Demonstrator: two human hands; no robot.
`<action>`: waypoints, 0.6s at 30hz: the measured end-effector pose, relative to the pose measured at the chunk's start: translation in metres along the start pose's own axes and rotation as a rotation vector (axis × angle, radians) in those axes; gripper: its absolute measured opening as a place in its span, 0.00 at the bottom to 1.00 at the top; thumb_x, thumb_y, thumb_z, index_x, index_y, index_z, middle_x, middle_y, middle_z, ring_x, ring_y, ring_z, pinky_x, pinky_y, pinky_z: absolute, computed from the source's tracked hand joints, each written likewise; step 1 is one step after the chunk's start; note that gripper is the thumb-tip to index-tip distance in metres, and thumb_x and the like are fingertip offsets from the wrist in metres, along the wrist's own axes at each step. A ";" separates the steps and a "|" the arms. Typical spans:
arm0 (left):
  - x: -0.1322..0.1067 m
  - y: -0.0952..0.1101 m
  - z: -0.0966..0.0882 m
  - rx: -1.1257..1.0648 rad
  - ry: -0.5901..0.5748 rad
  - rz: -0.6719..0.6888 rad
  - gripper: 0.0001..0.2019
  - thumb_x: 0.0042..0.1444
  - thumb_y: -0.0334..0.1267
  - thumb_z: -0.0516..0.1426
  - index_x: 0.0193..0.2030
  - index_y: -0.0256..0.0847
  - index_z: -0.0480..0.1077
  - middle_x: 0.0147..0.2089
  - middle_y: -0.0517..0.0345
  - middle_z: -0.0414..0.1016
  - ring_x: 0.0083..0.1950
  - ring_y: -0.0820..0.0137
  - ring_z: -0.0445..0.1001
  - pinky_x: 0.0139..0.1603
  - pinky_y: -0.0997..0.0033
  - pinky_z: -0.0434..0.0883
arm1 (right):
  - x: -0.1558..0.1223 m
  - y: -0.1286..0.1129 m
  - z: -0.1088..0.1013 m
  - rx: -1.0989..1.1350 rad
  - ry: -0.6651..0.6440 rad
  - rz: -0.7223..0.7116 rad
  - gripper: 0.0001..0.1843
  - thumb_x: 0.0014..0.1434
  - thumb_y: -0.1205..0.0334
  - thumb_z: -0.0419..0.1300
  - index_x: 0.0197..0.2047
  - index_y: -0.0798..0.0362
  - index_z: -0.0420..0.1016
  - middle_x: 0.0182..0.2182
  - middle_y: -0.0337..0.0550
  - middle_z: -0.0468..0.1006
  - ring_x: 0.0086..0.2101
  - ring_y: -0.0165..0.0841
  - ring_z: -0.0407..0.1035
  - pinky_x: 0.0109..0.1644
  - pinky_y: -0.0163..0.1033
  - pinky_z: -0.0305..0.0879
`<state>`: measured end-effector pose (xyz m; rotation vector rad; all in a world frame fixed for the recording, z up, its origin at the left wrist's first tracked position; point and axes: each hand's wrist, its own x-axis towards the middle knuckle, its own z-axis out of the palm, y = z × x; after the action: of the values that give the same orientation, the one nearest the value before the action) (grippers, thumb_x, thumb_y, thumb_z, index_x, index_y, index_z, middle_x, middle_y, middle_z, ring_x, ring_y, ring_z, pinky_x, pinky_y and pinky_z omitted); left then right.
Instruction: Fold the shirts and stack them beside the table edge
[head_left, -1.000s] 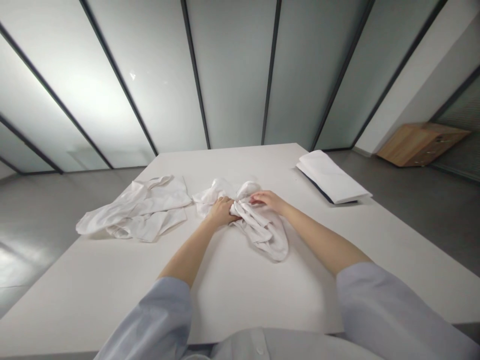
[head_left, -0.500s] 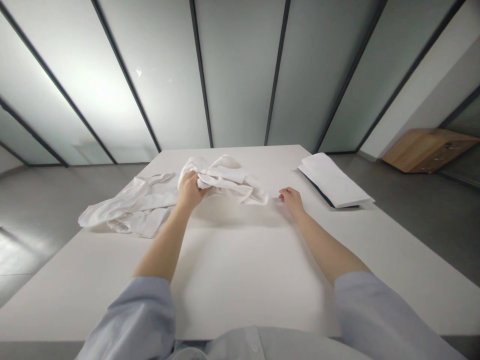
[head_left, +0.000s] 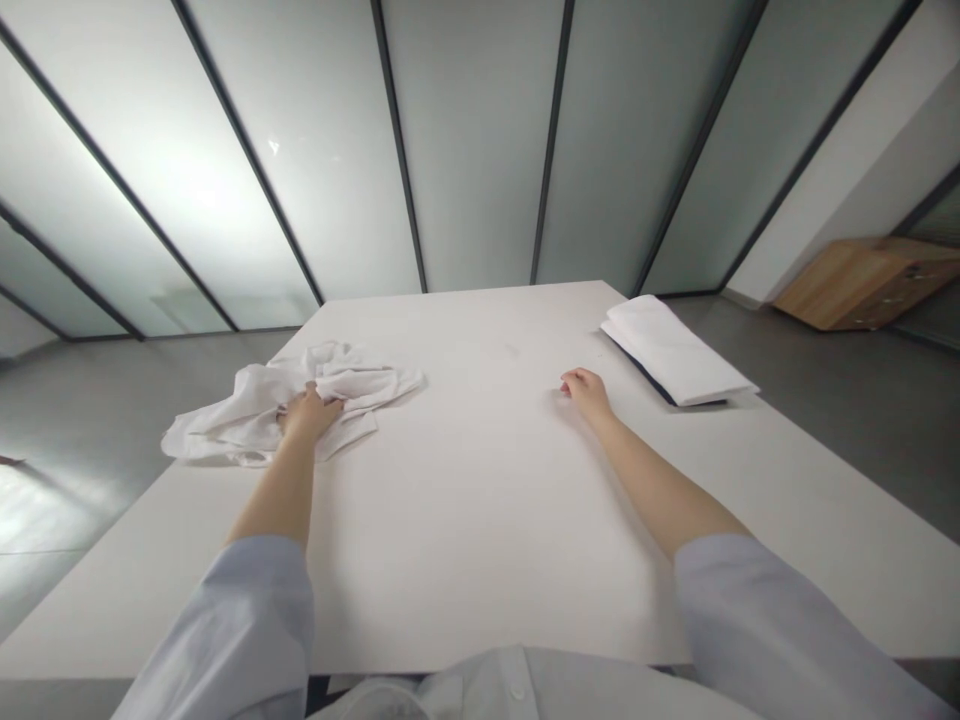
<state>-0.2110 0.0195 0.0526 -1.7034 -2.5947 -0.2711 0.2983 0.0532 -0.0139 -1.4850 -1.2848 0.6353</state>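
A heap of crumpled white cloth (head_left: pixel 255 410), which looks like clothing, lies on the left part of the white table (head_left: pixel 480 540). My left hand (head_left: pixel 309 412) is pressed into its near side, with fingers closed on the cloth and partly hidden in the folds. Loose ends of the heap spread to the right of that hand. My right hand (head_left: pixel 586 392) rests low over the table, right of the middle. Its fingers are curled together, and no cloth shows in them.
Folded white cloth (head_left: pixel 671 350) lies on something flat and dark (head_left: pixel 645 380) at the table's right edge. Frosted glass panels (head_left: pixel 480 150) stand behind the table. A wooden cabinet (head_left: pixel 855 285) is on the floor at far right.
My left hand has carried the white cloth from the middle of the table leftward, onto the cloth lying there. My right hand has stayed in nearly the same place.
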 end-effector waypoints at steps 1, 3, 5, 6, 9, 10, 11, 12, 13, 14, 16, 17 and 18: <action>-0.002 0.002 0.006 -0.029 0.002 -0.056 0.37 0.52 0.52 0.56 0.64 0.30 0.58 0.59 0.27 0.68 0.61 0.40 0.66 0.57 0.35 0.62 | 0.000 0.000 0.000 -0.006 -0.007 -0.001 0.10 0.48 0.54 0.54 0.23 0.50 0.69 0.21 0.40 0.74 0.27 0.34 0.67 0.32 0.37 0.61; -0.007 0.013 0.007 -0.085 0.036 -0.145 0.39 0.51 0.49 0.57 0.66 0.27 0.54 0.65 0.24 0.60 0.66 0.38 0.59 0.61 0.32 0.56 | 0.000 0.001 0.001 -0.017 -0.022 0.001 0.10 0.48 0.53 0.54 0.24 0.49 0.69 0.21 0.40 0.74 0.27 0.34 0.68 0.33 0.37 0.61; -0.014 0.033 -0.001 -0.150 0.181 -0.110 0.41 0.51 0.45 0.57 0.68 0.26 0.49 0.70 0.25 0.51 0.70 0.39 0.51 0.65 0.34 0.51 | 0.000 0.003 0.001 -0.026 -0.029 0.003 0.10 0.48 0.52 0.54 0.24 0.49 0.69 0.21 0.39 0.74 0.27 0.34 0.68 0.33 0.37 0.62; -0.019 0.045 -0.006 -0.188 0.293 -0.049 0.40 0.52 0.42 0.55 0.69 0.27 0.48 0.71 0.28 0.49 0.72 0.42 0.48 0.67 0.37 0.50 | 0.000 0.003 0.001 -0.030 -0.032 0.001 0.10 0.48 0.52 0.54 0.24 0.49 0.69 0.21 0.39 0.74 0.27 0.34 0.68 0.33 0.37 0.62; -0.037 0.092 -0.009 -0.296 0.475 0.234 0.34 0.55 0.38 0.52 0.69 0.34 0.50 0.69 0.39 0.56 0.70 0.53 0.54 0.69 0.49 0.53 | 0.000 0.004 0.002 -0.051 -0.040 -0.003 0.10 0.49 0.52 0.54 0.25 0.50 0.69 0.22 0.39 0.74 0.27 0.34 0.68 0.33 0.37 0.62; -0.044 0.109 -0.004 -0.315 0.442 0.325 0.32 0.56 0.38 0.52 0.68 0.35 0.53 0.67 0.41 0.60 0.68 0.54 0.57 0.68 0.51 0.55 | -0.001 0.004 0.001 -0.057 -0.043 -0.005 0.11 0.49 0.52 0.54 0.25 0.50 0.69 0.22 0.39 0.74 0.27 0.34 0.68 0.33 0.37 0.62; -0.051 0.126 0.002 -0.314 0.370 0.415 0.30 0.57 0.39 0.52 0.66 0.37 0.56 0.65 0.42 0.63 0.66 0.55 0.60 0.66 0.53 0.57 | -0.001 0.004 0.001 -0.060 -0.047 -0.007 0.11 0.49 0.52 0.54 0.26 0.50 0.69 0.22 0.39 0.74 0.27 0.34 0.69 0.33 0.37 0.61; -0.058 0.141 0.011 -0.300 0.281 0.495 0.28 0.57 0.39 0.52 0.65 0.38 0.59 0.63 0.43 0.65 0.65 0.56 0.62 0.65 0.55 0.59 | -0.001 0.004 0.001 -0.062 -0.049 -0.010 0.11 0.49 0.52 0.53 0.26 0.50 0.69 0.22 0.39 0.74 0.28 0.34 0.69 0.34 0.37 0.61; -0.064 0.154 0.022 -0.274 0.197 0.559 0.27 0.57 0.40 0.53 0.64 0.39 0.60 0.63 0.44 0.65 0.64 0.56 0.63 0.65 0.56 0.60 | -0.002 0.004 0.001 -0.066 -0.050 -0.015 0.11 0.49 0.53 0.53 0.26 0.50 0.70 0.22 0.39 0.74 0.28 0.34 0.69 0.34 0.37 0.61; -0.069 0.166 0.033 -0.244 0.119 0.595 0.27 0.56 0.41 0.54 0.63 0.40 0.62 0.64 0.45 0.65 0.64 0.56 0.63 0.64 0.55 0.60 | -0.002 0.003 0.000 -0.072 -0.050 -0.022 0.11 0.49 0.53 0.53 0.26 0.50 0.70 0.22 0.38 0.74 0.28 0.34 0.69 0.34 0.37 0.61; -0.076 0.181 0.053 -0.209 0.000 0.629 0.24 0.57 0.41 0.54 0.61 0.41 0.64 0.64 0.45 0.65 0.65 0.57 0.63 0.65 0.56 0.60 | -0.003 0.002 0.000 -0.096 -0.049 -0.033 0.10 0.50 0.54 0.53 0.26 0.50 0.70 0.22 0.38 0.74 0.27 0.34 0.68 0.34 0.37 0.61; -0.078 0.184 0.061 -0.203 -0.040 0.631 0.23 0.58 0.42 0.53 0.60 0.41 0.65 0.64 0.46 0.65 0.65 0.57 0.63 0.64 0.56 0.60 | -0.003 0.002 0.000 -0.110 -0.049 -0.037 0.10 0.50 0.54 0.53 0.25 0.50 0.70 0.21 0.37 0.74 0.27 0.33 0.68 0.35 0.37 0.61; -0.078 0.186 0.067 -0.205 -0.066 0.633 0.22 0.59 0.42 0.53 0.60 0.41 0.66 0.64 0.46 0.66 0.65 0.57 0.63 0.64 0.56 0.60 | -0.003 0.002 -0.001 -0.122 -0.050 -0.037 0.10 0.50 0.54 0.53 0.25 0.50 0.70 0.21 0.37 0.74 0.27 0.33 0.67 0.35 0.37 0.61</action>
<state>-0.0048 0.0310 0.0019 -2.5165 -1.9655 -0.4662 0.2985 0.0502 -0.0158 -1.5488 -1.4079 0.5821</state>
